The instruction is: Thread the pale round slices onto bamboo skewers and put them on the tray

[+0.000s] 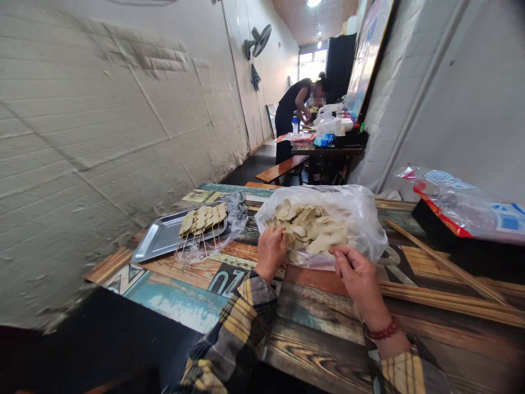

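A clear plastic bag (363, 210) lies spread on the table, heaped with thin, flat beige slices (305, 216). At the bag's near left edge my left hand (272, 251) is closed, fingers curled against the slices; what they grip is hidden. My right hand (356, 273) pinches with thumb and forefinger at the near edge of the slices. Too little shows between those fingertips to name it. To the left, a metal tray (158, 235) carries finished-looking skewers of the same slices (203, 219), their thin sticks (204, 244) jutting over the near rim.
Crumpled clear plastic (237, 210) lies beside the tray. Bundled thin wooden sticks (447, 303) rest on the patterned table (320, 350) at right, near a black box with a plastic packet (471, 205). Farther back, a person (291, 109) bends over another table.
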Demonstrator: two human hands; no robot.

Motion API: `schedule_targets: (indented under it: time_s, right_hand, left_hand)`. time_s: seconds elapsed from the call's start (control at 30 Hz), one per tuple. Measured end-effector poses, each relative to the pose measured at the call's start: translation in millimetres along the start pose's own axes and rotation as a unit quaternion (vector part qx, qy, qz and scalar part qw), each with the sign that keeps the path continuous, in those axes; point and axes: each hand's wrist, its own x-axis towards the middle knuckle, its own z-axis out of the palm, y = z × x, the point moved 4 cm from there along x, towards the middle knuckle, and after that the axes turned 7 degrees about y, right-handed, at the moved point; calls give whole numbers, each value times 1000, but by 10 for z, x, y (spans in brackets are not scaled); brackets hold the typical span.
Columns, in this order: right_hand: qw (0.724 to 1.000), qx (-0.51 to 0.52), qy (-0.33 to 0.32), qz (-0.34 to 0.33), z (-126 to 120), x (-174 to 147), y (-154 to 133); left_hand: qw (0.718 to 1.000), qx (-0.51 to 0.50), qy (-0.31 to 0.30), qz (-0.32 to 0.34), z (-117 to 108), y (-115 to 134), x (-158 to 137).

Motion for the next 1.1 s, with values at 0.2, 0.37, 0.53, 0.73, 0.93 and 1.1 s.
schedule_targets:
  time_s: [0.2, 0.37, 0.53, 0.73, 0.93, 1.1]
  right_hand:
    - [999, 18, -34, 20, 22, 5, 30]
    - [998, 24, -44, 34, 35, -2, 74]
    - [998, 24, -50, 42, 45, -7, 76]
    - [997, 25, -55, 48, 55, -28, 73]
    - [995, 41, -65, 59, 71, -50, 87]
    - [996, 35, -62, 60, 68, -55, 84]
  left_hand:
    - [992, 81, -76, -64, -29, -90, -52]
    - [986, 107, -121, -30, -39, -91, -50]
    - [989, 88, -122, -12, -53, -87, -40]
    - [996, 3, -65, -59, -24, -162, 2]
    - [891, -401, -51, -208, 25, -176, 45]
    - [784, -557, -73, -265, 27, -65, 20]
